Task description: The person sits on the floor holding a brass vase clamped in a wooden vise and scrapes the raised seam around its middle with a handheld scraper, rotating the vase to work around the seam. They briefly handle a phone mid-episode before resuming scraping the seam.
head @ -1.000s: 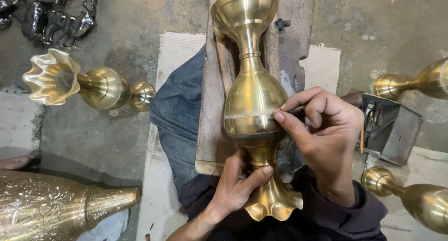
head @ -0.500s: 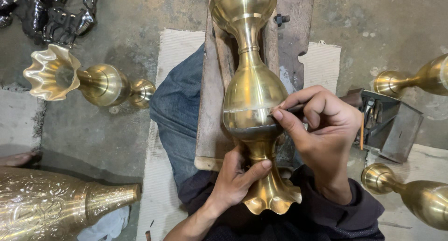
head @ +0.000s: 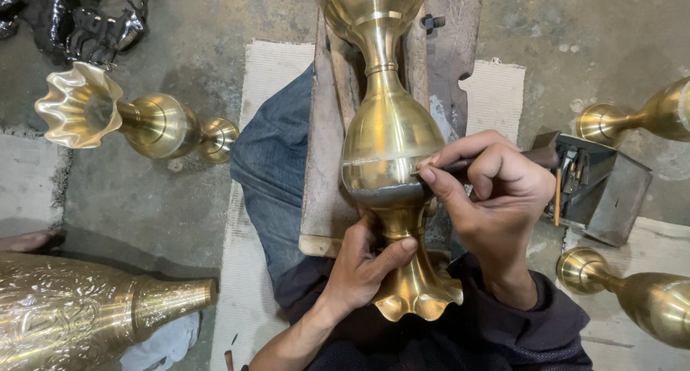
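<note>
— Concrete floor [head: 180, 220], brass vases lying all round. Where is the one being worked?

— The brass vase [head: 392, 137] is lying across a wooden board [head: 320, 191] over the lap. It looks heavy, stiff and slick. The left hand [head: 359, 267] is gripping its narrow stem, fingers wrapped; the right hand [head: 489, 191] is pinching an engraving tool [head: 496, 160] against the belly.

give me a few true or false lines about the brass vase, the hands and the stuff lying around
1. The left hand grips the brass vase at its narrow stem. True.
2. The right hand is empty. False: it holds a thin dark tool with its tip against the vase's belly.
3. The vase lies along a wooden board. True.
4. No other vases are near. False: a fluted vase lies on the floor to the left, more at the right.
5. A metal box sits beside the right hand. True.
</note>
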